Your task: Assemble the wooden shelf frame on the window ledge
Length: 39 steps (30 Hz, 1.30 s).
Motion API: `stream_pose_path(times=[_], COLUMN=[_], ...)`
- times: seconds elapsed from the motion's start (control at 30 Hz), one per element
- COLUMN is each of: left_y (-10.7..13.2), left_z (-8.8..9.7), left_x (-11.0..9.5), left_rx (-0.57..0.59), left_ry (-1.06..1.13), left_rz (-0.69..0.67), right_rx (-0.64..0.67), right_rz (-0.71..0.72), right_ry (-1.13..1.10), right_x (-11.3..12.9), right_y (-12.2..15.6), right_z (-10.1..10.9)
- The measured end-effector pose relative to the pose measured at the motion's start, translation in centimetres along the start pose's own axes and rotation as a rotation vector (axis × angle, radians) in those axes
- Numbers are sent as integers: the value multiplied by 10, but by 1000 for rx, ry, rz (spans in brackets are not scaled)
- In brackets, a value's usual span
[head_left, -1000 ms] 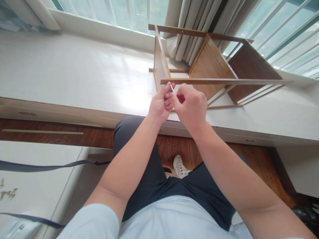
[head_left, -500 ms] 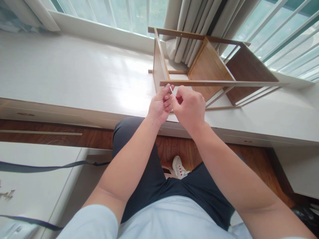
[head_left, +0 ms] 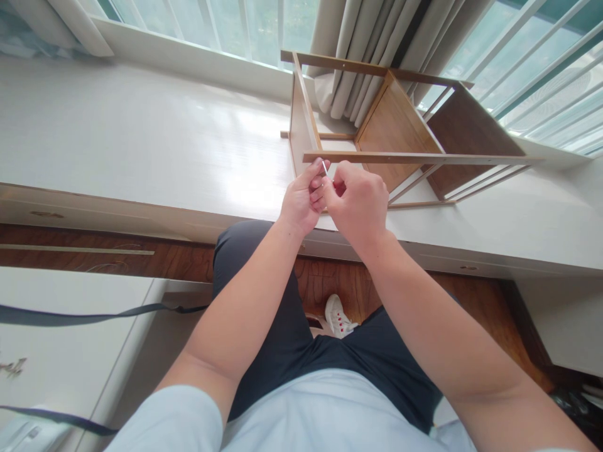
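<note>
A wooden shelf frame [head_left: 400, 129] lies on its side on a white window ledge. At the left end of its front rail [head_left: 377, 157], my two hands meet just below the wood. My right hand [head_left: 360, 198] is closed around a thin silvery metal rod [head_left: 325, 168], whose visible end points up toward the rail. Curled fingers of my left hand [head_left: 304, 198] close about the rod's upper end, with the thumb close to the rail. The rod's lower part is hidden in my right fist, so its exact kind cannot be told.
The white ledge [head_left: 141, 138] runs along windows with bars and a grey curtain [head_left: 358, 63] behind the frame. Below are a brown wood floor [head_left: 325, 279] and my white shoe [head_left: 336, 314]. A dark strap [head_left: 94, 317] crosses a white surface at lower left.
Both hands keep nearly the same place and hold. The metal rod's tilt shifts very slightly, and the shelf frame stays put.
</note>
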<state>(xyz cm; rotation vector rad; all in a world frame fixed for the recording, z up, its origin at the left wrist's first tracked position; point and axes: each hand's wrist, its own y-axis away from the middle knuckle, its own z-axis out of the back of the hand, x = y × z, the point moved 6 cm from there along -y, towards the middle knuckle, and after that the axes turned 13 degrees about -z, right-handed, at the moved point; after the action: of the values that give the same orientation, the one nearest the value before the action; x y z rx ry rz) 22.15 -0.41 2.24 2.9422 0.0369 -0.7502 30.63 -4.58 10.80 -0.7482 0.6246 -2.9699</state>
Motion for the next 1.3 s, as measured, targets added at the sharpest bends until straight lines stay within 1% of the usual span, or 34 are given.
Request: stream_pose_path(times=[0.33,0.57,0.77,0.87,1.0,1.13,1.3], left_y=[1,1,-1,-1,0,0,0], left_z=[-3,-1,3,3,2,2,4], left_x=[0,0,3,2,2,1,2], left_rx=[48,20,-36,-30,-19,6,-12], left_ry=[47,46,23,32,63,48,20], left_rz=[8,15,18,12,31,20,27], right_rx=[25,35,23,16,30,48,18], right_rz=[-18,-50,-19,-5,-38,-69,-54], right_ry=[-85,-85,-110,-115,-101,-96,-131], right_x=[1,-1,2,3,0,-4,-7], right_y=[-2,-1,0,-1,-2,-3,-3], right_z=[1,-1,-1,0,0,-1,0])
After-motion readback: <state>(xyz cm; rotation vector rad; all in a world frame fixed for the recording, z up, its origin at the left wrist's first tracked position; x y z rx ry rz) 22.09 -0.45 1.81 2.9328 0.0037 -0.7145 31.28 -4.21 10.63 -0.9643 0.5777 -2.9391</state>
